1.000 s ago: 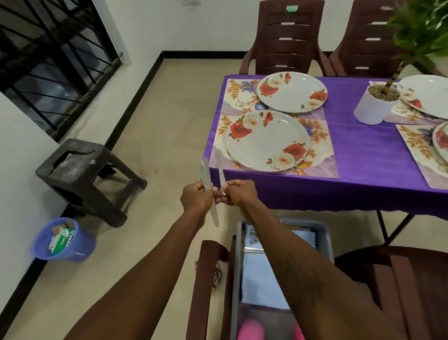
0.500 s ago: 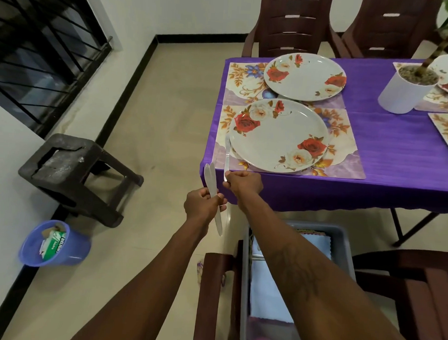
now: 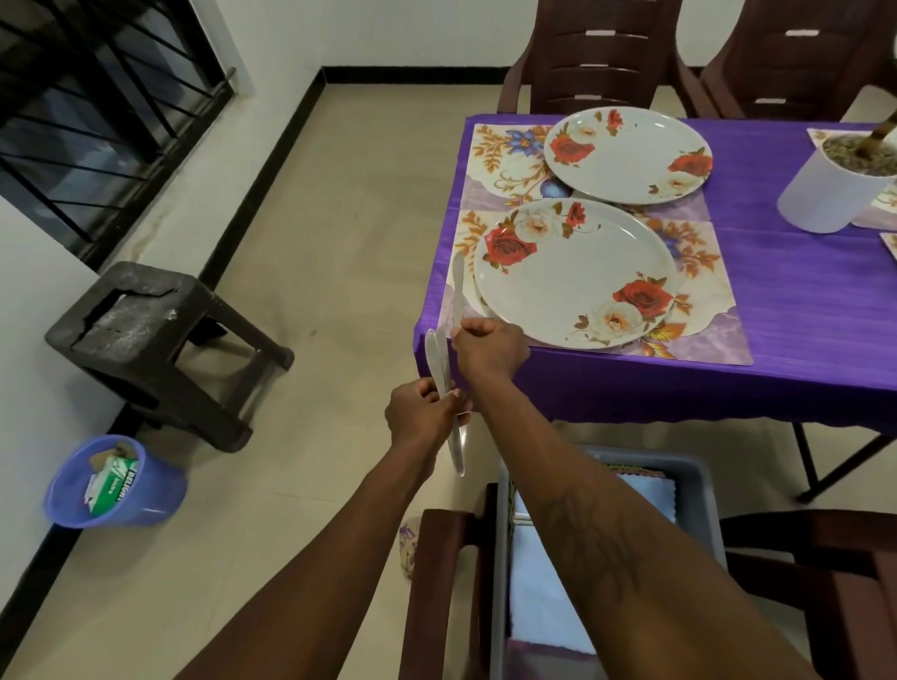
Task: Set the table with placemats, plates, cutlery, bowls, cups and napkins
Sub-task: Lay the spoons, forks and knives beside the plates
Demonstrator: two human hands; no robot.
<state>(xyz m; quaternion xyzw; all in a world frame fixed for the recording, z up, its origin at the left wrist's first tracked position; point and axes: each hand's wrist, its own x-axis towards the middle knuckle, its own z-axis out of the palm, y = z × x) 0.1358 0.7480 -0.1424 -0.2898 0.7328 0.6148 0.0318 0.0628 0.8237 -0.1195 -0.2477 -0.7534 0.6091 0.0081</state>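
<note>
You're on the cutlery step, at the near-left setting of the table (image 3: 822,315). Your right hand (image 3: 489,351) has its fingers (image 3: 480,328) clenched round the handle of 1 clear knife (image 3: 457,288). The blade runs away from those fingers along the left rim of the near plate (image 3: 575,273), over the placemat (image 3: 714,331); I cannot tell whether it touches down. Your left hand (image 3: 417,415), just below and left of the right fingers, grips the spare cutlery (image 3: 457,448), at least 2 pieces. Next, I'd judge: lay the knife flat beside the plate, release it, then draw 1 more piece from the left fingers.
</note>
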